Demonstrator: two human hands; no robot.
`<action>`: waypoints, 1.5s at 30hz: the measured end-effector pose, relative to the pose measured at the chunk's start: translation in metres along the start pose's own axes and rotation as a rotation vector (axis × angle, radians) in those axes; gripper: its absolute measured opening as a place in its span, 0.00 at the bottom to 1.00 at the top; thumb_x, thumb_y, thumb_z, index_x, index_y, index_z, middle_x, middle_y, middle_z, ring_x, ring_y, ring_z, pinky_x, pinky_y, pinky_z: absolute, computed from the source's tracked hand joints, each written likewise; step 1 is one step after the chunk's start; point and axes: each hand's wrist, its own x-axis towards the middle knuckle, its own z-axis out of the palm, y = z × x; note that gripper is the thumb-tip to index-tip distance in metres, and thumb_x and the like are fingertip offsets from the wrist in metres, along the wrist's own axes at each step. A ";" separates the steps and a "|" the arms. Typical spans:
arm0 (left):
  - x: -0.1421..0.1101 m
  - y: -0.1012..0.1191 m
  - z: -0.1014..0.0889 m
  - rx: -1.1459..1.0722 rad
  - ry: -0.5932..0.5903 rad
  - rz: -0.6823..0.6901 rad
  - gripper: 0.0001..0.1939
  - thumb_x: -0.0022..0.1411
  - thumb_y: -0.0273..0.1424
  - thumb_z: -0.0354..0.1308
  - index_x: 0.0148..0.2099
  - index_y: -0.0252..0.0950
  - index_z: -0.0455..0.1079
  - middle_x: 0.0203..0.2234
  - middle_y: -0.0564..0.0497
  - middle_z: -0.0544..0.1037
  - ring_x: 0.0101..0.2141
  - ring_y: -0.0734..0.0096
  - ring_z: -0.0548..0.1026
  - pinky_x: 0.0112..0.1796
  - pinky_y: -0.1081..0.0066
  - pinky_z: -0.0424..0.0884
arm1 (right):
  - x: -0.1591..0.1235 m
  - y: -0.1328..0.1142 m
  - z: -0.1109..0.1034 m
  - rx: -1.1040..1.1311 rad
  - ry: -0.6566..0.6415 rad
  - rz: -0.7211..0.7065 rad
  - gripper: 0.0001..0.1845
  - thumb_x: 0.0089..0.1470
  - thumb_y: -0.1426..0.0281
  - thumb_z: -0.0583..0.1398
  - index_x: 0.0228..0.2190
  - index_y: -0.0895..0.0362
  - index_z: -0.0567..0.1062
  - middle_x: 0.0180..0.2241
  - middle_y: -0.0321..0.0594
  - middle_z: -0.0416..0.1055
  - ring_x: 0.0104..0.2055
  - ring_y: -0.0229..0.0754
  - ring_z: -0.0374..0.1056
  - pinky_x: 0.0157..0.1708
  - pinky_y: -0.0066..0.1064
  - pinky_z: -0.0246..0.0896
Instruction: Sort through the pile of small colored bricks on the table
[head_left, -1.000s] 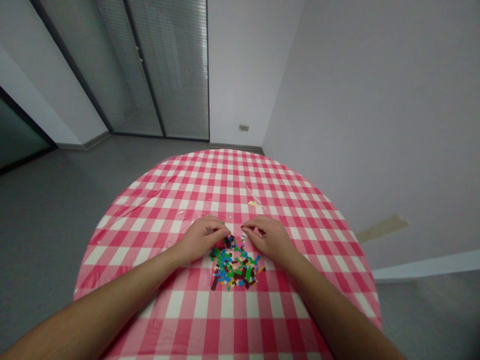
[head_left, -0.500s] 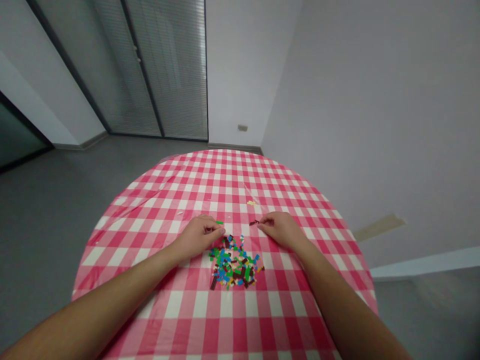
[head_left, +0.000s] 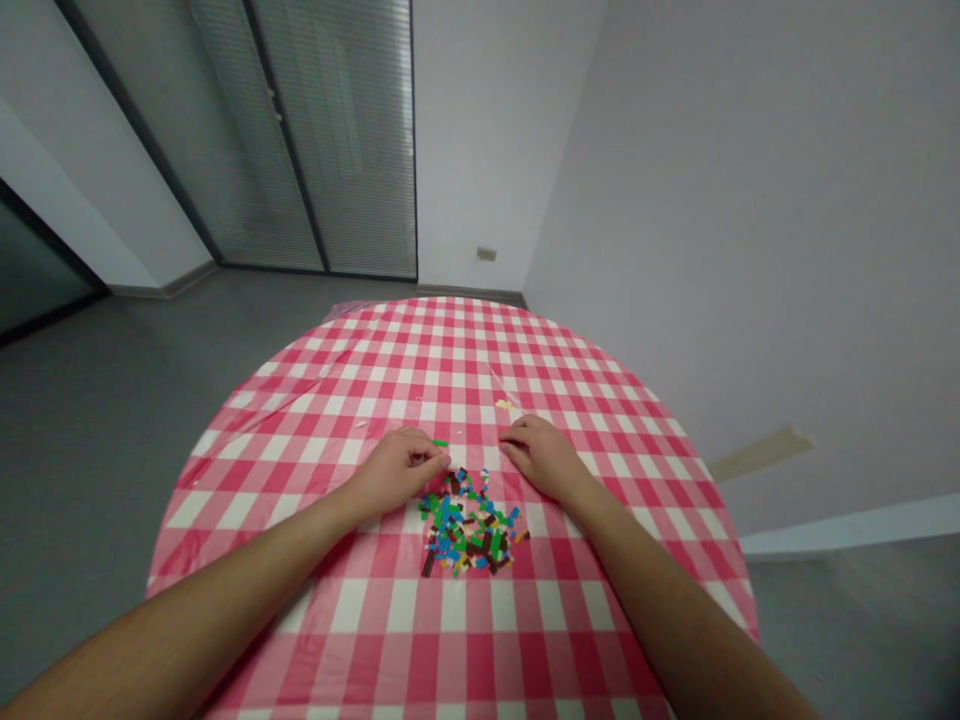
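Observation:
Small toy building bricks (head_left: 469, 530) in green, blue, dark brown, white and yellow lie in a loose pile on the checked tablecloth. My left hand (head_left: 401, 468) rests at the pile's upper left, its thumb and index finger pinched together; anything between them is too small to make out. Just beyond those fingers shows a green brick (head_left: 440, 443). To the right, above the pile, my right hand (head_left: 541, 458) is closed with its fingertips low over the cloth. What lies under or between its fingers is hidden.
The round table wears a red and white checked cloth (head_left: 480, 345). Pale yellow pieces (head_left: 504, 404) lie beyond my right hand, and a small white bit (head_left: 361, 424) beyond my left. A wall (head_left: 750, 250) stands close on the right; glass partitions (head_left: 330, 150) are at the back.
My right hand has shifted slightly left and away from me, and its fingers now cover the spot where dark brown bricks showed at its fingertips. My left hand has barely moved.

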 end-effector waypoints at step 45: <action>0.000 -0.004 0.002 0.272 -0.181 0.156 0.05 0.62 0.35 0.64 0.34 0.41 0.79 0.32 0.53 0.80 0.39 0.62 0.73 0.43 0.62 0.61 | -0.006 -0.056 0.002 0.020 -0.175 -0.020 0.07 0.59 0.69 0.62 0.37 0.56 0.82 0.36 0.42 0.72 0.40 0.42 0.67 0.41 0.33 0.61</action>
